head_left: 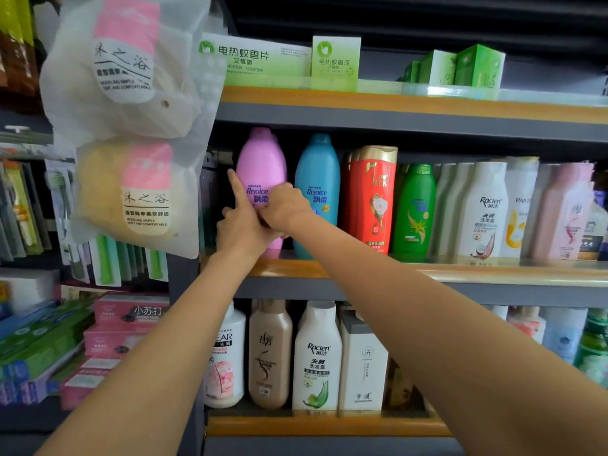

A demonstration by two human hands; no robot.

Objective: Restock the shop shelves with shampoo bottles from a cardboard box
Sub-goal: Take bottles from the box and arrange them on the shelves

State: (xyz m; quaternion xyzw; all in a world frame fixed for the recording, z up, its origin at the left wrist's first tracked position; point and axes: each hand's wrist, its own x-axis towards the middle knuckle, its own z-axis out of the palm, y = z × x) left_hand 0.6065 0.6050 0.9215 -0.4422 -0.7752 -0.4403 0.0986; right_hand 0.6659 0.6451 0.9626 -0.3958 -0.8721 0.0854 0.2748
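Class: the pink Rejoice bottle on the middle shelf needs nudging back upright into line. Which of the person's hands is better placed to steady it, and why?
Probably the right hand: its curled fingers already wrap the front of the pink Rejoice bottle. The left hand only rests at its left side, forefinger extended.

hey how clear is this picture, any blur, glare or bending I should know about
Head view: wide-angle bending curves the shelf edge and stretches both forearms; the hanging sponge bags up close look soft and washed out; the pink bottle and its neighbours are slightly soft, big labels readable; top right is dark.
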